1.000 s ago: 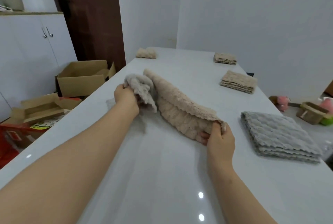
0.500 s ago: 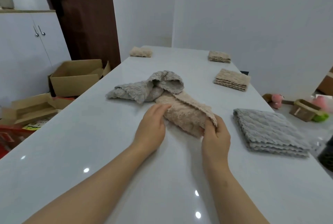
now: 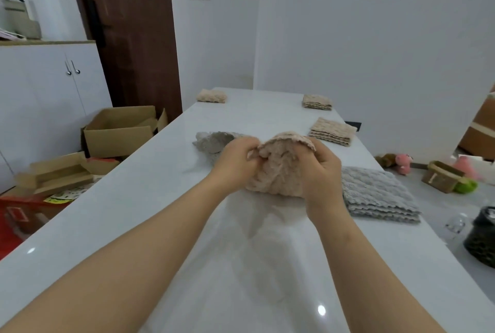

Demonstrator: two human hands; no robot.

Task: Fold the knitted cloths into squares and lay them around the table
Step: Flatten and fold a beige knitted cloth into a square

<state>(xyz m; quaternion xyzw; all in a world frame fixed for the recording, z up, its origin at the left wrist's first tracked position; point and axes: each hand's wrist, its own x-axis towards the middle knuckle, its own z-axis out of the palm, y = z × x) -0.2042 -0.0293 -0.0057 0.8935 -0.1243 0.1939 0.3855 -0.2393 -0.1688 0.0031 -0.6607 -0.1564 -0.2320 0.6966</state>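
A crumpled beige knitted cloth [image 3: 278,169] is lifted a little off the white table [image 3: 150,198], held on both sides. My left hand [image 3: 237,157] grips its left edge and my right hand [image 3: 321,169] grips its right side. Behind my left hand lies a loose grey cloth [image 3: 211,141], unfolded. A folded grey cloth [image 3: 375,193] lies flat just right of my right hand. Folded beige squares sit along the right edge [image 3: 332,131], at the far right corner [image 3: 317,102] and at the far left corner [image 3: 211,96].
Open cardboard boxes [image 3: 120,129] stand on the floor left of the table, with a white cabinet [image 3: 40,86] and a brown door [image 3: 128,32] behind. Toys and a small box [image 3: 439,176] lie on the floor at right. A dark basket [image 3: 482,241] sits by the table's right edge.
My left hand let go of the grey cloth, which now lies on the table. Both hands closed on the beige cloth and raised it into a bunch.
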